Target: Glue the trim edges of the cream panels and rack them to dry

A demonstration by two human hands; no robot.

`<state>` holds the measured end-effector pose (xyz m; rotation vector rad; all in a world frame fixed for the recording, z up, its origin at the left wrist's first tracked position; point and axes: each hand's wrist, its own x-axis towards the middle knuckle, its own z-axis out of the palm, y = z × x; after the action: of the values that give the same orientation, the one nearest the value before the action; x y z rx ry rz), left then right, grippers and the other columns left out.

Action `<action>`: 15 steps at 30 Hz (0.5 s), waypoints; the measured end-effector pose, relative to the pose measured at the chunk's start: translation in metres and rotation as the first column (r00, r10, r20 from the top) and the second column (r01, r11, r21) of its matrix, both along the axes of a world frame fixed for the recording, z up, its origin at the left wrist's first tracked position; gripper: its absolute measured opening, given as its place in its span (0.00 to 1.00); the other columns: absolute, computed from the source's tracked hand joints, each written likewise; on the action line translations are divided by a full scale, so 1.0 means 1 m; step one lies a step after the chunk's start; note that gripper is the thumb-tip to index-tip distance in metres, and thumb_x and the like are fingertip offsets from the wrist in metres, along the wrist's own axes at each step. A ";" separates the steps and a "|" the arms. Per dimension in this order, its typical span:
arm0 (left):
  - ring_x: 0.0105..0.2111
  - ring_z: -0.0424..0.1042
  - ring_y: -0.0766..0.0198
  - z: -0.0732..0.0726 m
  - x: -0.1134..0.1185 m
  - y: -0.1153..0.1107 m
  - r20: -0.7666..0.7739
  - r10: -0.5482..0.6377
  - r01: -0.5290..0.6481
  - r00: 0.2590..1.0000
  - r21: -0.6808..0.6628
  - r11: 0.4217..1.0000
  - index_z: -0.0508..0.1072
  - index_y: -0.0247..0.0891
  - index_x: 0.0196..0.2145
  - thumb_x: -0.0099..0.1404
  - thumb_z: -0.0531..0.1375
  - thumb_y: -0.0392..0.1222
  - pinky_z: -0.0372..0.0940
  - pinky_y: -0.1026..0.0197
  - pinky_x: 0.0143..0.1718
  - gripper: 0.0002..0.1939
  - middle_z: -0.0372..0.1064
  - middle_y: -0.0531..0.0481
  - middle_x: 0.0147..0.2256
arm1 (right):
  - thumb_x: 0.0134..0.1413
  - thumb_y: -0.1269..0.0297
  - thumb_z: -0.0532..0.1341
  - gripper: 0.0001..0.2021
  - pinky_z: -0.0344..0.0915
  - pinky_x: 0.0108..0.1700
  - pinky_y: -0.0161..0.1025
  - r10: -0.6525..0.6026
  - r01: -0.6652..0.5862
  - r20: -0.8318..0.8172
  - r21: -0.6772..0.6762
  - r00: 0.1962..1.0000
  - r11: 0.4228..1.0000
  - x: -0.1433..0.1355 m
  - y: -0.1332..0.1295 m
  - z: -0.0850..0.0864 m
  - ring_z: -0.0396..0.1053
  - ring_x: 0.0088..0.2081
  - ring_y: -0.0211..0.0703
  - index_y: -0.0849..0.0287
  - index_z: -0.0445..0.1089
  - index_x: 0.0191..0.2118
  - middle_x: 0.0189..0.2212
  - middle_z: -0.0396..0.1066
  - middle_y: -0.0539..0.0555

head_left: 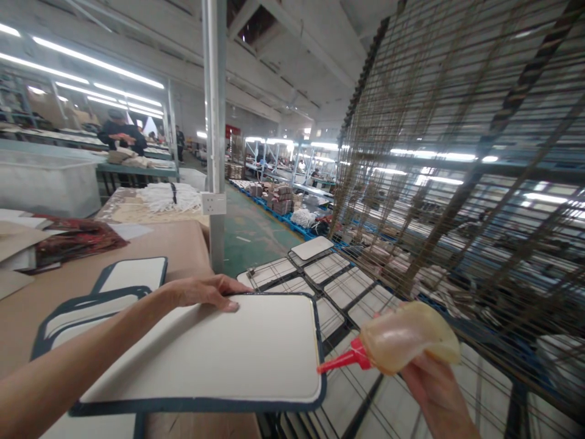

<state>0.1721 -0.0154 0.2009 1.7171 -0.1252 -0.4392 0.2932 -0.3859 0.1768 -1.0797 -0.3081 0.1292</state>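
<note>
My left hand (pixel 208 291) grips the far edge of a white panel with a dark blue border (pixel 237 353), thumb on its top face and fingers over the edge. In my right hand (pixel 427 378) is a squeeze bottle (pixel 409 338) of yellowish, translucent plastic, tipped sideways. Its red nozzle (pixel 345 358) points left, and the tip meets the panel's right border near the lower corner. A thin pale yellow line runs along that right edge. More blue-edged panels (pixel 134 274) lie to the left, partly under my left forearm.
A wire rack (pixel 448 110) rises on the right, with similar panels (pixel 315 247) lying on its lower grid. Brown board (pixel 183 244) covers the table at left. Behind are a metal post (pixel 214 122) with a socket, white strips (pixel 169 196) and a plastic bin (pixel 50 180). A person (pixel 121 134) stands far left.
</note>
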 end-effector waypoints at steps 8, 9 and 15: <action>0.37 0.74 0.54 -0.008 -0.005 0.007 -0.011 0.056 -0.057 0.998 -0.091 0.994 0.72 0.38 0.50 0.53 0.64 0.46 0.68 0.61 0.38 0.25 0.75 0.47 0.40 | 0.25 0.54 0.73 0.38 0.60 0.50 0.61 -0.063 0.061 0.041 0.036 0.997 0.997 -0.004 0.000 -0.011 0.69 0.45 0.61 0.53 0.66 0.50 0.40 0.73 0.60; 0.37 0.74 0.54 -0.009 -0.006 0.007 -0.011 0.066 -0.066 0.998 -0.105 0.992 0.71 0.38 0.50 0.54 0.64 0.46 0.68 0.61 0.38 0.25 0.75 0.47 0.40 | 0.27 0.55 0.73 0.37 0.61 0.50 0.60 -0.072 0.070 0.055 0.044 0.996 0.997 -0.005 0.001 -0.012 0.69 0.45 0.61 0.53 0.66 0.50 0.40 0.73 0.60; 0.39 0.74 0.54 -0.017 -0.012 0.010 -0.015 0.122 -0.123 0.992 -0.184 0.975 0.70 0.38 0.51 0.54 0.64 0.44 0.68 0.61 0.38 0.26 0.75 0.46 0.42 | 0.30 0.59 0.72 0.37 0.66 0.47 0.55 -0.155 0.152 0.046 0.061 0.987 0.987 -0.005 -0.002 -0.025 0.70 0.43 0.57 0.52 0.64 0.53 0.40 0.73 0.57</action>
<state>0.1603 -0.0057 0.1842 1.5317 -0.0553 -0.3286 0.2877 -0.3884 0.1521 -1.0469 -0.2713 -0.0441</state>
